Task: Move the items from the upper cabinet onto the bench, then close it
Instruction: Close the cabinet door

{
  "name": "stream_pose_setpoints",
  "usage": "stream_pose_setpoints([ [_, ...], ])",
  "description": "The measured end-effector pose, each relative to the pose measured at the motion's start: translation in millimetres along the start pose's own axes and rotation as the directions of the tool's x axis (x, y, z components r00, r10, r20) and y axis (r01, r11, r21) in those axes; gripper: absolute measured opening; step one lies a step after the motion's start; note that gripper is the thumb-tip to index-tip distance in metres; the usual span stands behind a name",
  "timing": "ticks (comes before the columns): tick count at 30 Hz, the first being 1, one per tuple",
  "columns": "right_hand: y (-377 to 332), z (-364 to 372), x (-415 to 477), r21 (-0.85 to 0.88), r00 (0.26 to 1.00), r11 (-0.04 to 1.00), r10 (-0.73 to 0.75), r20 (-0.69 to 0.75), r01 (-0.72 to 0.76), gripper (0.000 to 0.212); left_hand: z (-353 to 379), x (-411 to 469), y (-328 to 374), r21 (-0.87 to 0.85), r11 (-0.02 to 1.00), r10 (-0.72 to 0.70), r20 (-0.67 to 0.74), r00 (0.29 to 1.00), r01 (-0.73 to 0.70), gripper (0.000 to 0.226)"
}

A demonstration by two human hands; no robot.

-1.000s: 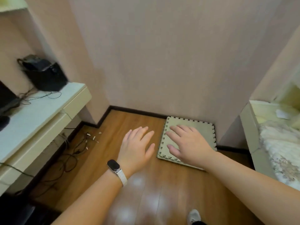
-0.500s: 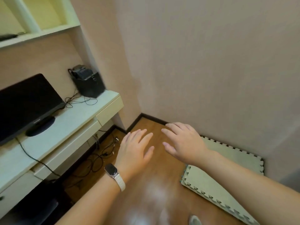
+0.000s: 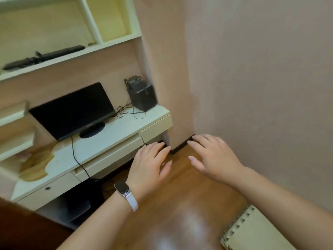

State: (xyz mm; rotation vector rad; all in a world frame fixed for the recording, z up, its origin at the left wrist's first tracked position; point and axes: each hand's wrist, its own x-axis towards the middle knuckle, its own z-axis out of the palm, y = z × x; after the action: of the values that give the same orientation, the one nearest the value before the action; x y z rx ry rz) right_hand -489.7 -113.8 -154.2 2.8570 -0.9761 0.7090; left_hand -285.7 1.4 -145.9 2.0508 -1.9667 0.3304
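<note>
My left hand (image 3: pixel 150 165), with a watch on its wrist, and my right hand (image 3: pixel 213 156) hover palm down in front of me, fingers spread, holding nothing. They float above the wooden floor near the right end of a cream desk (image 3: pixel 115 139). Over the desk hangs an open cream shelf unit (image 3: pixel 100 44). A long black object (image 3: pixel 45 56) and a small dark item (image 3: pixel 91 44) lie on its lower shelf. No cabinet door is in view.
On the desk stand a black monitor (image 3: pixel 72 110) and a black speaker-like box (image 3: pixel 142 95) with loose cables. A foam puzzle mat (image 3: pixel 255 231) lies on the floor at lower right. Pink walls close the corner ahead.
My view has swung left and upward, bringing the desk, the monitor and the shelf unit into sight. The mat has slid to the lower right. Both hands stay spread and empty.
</note>
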Motion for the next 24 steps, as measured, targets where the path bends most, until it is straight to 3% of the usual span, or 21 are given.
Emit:
stream_pose_setpoints([
  [10, 8.4, 33.1, 100.2, -0.006, 0.997, 0.997, -0.076, 0.009, 0.076, 0.047, 19.5, 61.1, -79.1, 0.019, 0.997, -0.074, -0.060, 0.995, 0.075, 0.046],
  [24, -11.6, 75.9, 318.0, -0.109, 1.000, 0.994, -0.007, -0.016, 0.006, 0.053, 30.4, 209.9, -260.5, -0.043, 0.999, -0.024, -0.202, 0.979, 0.016, 0.045],
])
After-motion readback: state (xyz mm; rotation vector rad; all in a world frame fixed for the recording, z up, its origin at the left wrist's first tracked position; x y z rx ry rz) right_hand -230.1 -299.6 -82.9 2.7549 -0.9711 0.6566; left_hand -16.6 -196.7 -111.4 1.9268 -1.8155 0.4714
